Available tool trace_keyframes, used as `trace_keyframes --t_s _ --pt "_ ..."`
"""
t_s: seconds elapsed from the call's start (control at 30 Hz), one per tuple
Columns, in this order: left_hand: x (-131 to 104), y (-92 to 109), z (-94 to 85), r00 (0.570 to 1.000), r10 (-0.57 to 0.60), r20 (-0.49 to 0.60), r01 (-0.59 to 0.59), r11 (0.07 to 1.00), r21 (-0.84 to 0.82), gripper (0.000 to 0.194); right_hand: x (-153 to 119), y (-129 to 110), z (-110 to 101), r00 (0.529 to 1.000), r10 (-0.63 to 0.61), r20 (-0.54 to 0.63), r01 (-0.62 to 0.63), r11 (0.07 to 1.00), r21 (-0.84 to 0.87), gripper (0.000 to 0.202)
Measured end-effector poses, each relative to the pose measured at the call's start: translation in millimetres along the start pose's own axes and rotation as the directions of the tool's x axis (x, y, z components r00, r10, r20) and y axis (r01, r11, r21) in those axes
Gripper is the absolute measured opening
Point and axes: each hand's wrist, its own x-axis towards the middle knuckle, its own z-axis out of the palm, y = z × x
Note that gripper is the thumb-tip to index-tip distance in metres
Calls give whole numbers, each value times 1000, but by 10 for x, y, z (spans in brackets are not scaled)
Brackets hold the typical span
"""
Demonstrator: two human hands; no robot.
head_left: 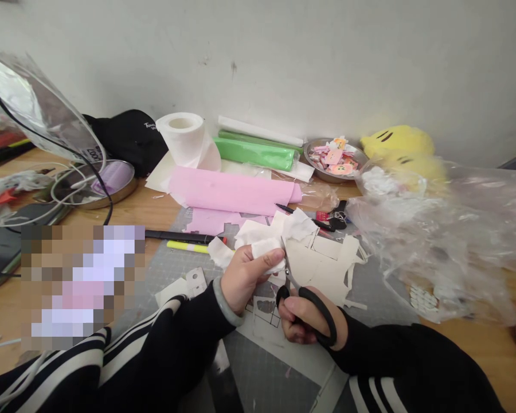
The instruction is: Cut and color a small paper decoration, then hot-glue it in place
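My left hand [248,272] pinches a small white piece [264,245] between thumb and fingers, over the middle of the grey cutting mat [159,281]. My right hand [312,318] has its fingers in the black handles of a pair of scissors [312,298]. The blades point up and away, beside the white piece; whether they touch it is unclear. Several white scraps [300,225] lie just beyond my left hand. Cream sheets with cut-outs [327,267] lie right of the scissors, and another sheet with drawn lines lies under my hands.
Behind the mat are a pink roll [236,189], a white paper roll [180,135] and green packs [253,152]. A metal bowl [352,175] holds small colourful pieces. Clear plastic bags [447,229] cover the right side. At left are a metal dish [129,192], cables and a blurred-out patch.
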Motion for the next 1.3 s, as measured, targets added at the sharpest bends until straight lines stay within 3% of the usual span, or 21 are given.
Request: trace_keyframes --t_s 0.2,0.47,0.73,0.93,1.13,1.23,1.3 --pt "0 -23 42 1000 11 -25 -11 1000 -24 44 11 -4 28 998 4 -68 -5 1000 -11 44" --pt "-29 -24 58 998 -41 54 45 997 -70 34 8 116 -68 996 -81 46 81 997 4 46" --pt "-22 -29 48 999 -23 26 25 997 -67 36 15 72 81 989 -84 -122 75 994 -76 46" --pt "-42 -2 52 994 -85 62 88 995 -44 31 -1 74 -30 998 -51 33 50 998 23 41" --pt "-23 1 38 993 -80 85 88 992 -87 27 34 126 7 993 -111 -30 111 994 -9 54" --pt "-16 -13 24 992 -59 112 71 992 -107 24 38 128 11 987 -160 -24 158 985 -64 52" --pt "-22 -19 20 991 -54 122 68 992 -108 23 23 99 -2 994 -113 9 113 992 -62 46"
